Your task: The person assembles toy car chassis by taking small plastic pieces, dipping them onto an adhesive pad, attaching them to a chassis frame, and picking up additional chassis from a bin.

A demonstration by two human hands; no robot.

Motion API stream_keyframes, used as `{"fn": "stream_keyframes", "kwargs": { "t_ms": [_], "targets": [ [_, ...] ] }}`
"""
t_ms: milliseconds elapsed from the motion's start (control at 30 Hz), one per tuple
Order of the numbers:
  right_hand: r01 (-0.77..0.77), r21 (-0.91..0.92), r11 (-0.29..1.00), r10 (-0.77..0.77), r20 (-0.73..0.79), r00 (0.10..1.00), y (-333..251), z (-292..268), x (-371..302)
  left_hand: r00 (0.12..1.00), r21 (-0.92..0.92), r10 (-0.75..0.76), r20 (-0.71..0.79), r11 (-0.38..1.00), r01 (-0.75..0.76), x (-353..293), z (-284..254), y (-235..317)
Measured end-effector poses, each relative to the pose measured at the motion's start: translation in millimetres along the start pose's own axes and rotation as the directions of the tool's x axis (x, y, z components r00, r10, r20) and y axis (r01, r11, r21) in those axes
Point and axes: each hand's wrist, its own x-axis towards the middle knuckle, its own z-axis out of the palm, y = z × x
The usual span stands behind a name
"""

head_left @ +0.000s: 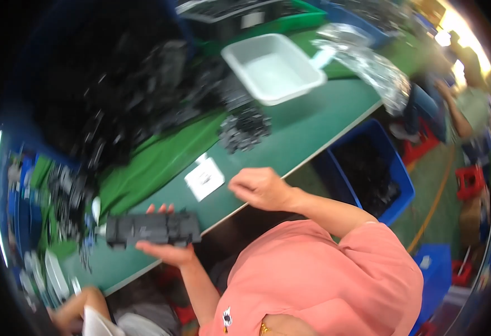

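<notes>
My left hand [167, 252] is shut from below on a long black plastic part [153, 229], held flat just over the near edge of the green table [312, 120]. My right hand [259, 187] hovers over the same edge to the right, fingers curled into a loose fist with nothing visible in it. A white card [204, 178] lies on the table between the two hands. A small heap of black parts [245, 130] sits beyond the right hand.
A big pile of black plastic parts [139, 101] fills the far left. A white tray [273, 67] and a clear plastic bag [371, 64] lie farther back. A blue bin [394, 168] of black parts stands on the floor. Another person [469, 106] is at the right, and someone's hand [72, 313] is at the lower left.
</notes>
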Motion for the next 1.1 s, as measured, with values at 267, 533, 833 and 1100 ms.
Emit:
{"fn": "stream_keyframes", "kwargs": {
  "t_ms": [267, 533, 833, 1100],
  "targets": [
    [-0.106, -0.055, 0.993, 0.108, 0.047, 0.993, -7.3, -4.4, 2.7, 0.992, -0.154, -0.042, 0.116, 0.986, 0.060, 8.2, -10.2, -11.0],
    [-0.112, 0.151, 0.982, 0.101, 0.079, 0.992, -41.0, -15.4, 74.0, 0.974, -0.180, 0.139, 0.177, 0.978, -0.107, -1.6, -17.6, -7.2],
    [0.182, 0.142, 0.973, -0.231, 0.584, 0.778, -111.9, 117.7, 225.8, 0.915, -0.293, 0.302, 0.267, 0.930, -0.221, -11.5, -34.6, -8.6],
    [0.469, 0.123, 0.875, -0.385, 0.763, 0.519, -130.8, 274.1, 273.1, 0.906, -0.318, 0.332, 0.263, 0.916, -0.243, -8.9, -46.6, -9.7]
  ]
}}
